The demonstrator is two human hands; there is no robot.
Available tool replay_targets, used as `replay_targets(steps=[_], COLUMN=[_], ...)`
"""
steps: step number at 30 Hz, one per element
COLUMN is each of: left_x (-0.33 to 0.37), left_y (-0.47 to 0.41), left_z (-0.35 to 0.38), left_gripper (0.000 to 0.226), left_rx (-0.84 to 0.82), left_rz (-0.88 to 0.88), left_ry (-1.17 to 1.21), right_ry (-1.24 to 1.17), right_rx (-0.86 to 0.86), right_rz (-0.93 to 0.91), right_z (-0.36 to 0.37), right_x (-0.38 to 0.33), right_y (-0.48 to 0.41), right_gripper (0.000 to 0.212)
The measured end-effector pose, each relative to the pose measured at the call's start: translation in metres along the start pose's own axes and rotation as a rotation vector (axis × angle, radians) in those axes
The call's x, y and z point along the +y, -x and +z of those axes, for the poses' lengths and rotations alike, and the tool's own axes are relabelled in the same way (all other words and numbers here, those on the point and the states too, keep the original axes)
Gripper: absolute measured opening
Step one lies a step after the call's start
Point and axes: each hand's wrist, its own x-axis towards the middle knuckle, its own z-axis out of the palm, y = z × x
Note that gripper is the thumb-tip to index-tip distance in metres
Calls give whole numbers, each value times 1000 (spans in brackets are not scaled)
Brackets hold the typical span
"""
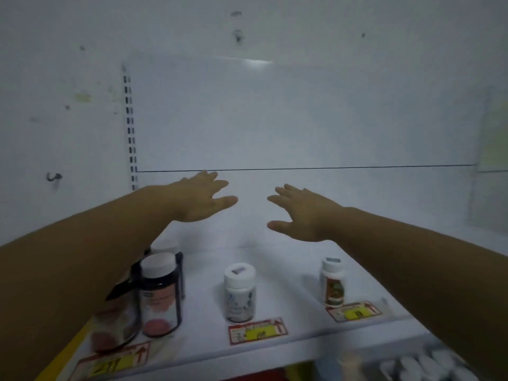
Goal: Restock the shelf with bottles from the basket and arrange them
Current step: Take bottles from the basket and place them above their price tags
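Both arms reach deep over a white shelf [288,259]. My left hand [202,198] and my right hand [298,213] hover above its back part with fingers spread, holding nothing. Near the front edge stand a dark bottle with a white cap [160,295], another dark bottle [115,323] partly hidden behind my left forearm, a white bottle [239,292] in the middle and a small white bottle with a green and red label [333,283] on the right.
Red and yellow price tags [257,330] lie along the shelf's front lip. A slotted upright [130,127] runs up the white back wall at the left. White bottle caps [420,365] show below the shelf at the bottom right.
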Motion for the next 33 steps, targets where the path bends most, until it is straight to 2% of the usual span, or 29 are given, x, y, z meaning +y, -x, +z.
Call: replay_targets(steps=[4, 14, 20, 24, 33], left_x=[87, 356, 473, 522, 541], left_y=[-1, 21, 46, 49, -47], left_z=[19, 67, 129, 174, 283], left_gripper=[70, 67, 63, 62, 68], left_rx=[-38, -36, -229, -385, -492], left_rz=[29, 427, 590, 647, 484], left_ry=[-5, 168, 250, 287, 397], right_ry=[7, -25, -99, -133, -200], right_rx=[-5, -136, -320, -382, -455], right_rz=[120, 406, 612, 702, 709], right_z=[-5, -2, 22, 53, 151], right_x=[61, 193, 247, 280, 350], right_y=[89, 330, 439, 473, 459], right_gripper=[74, 76, 76, 76, 70])
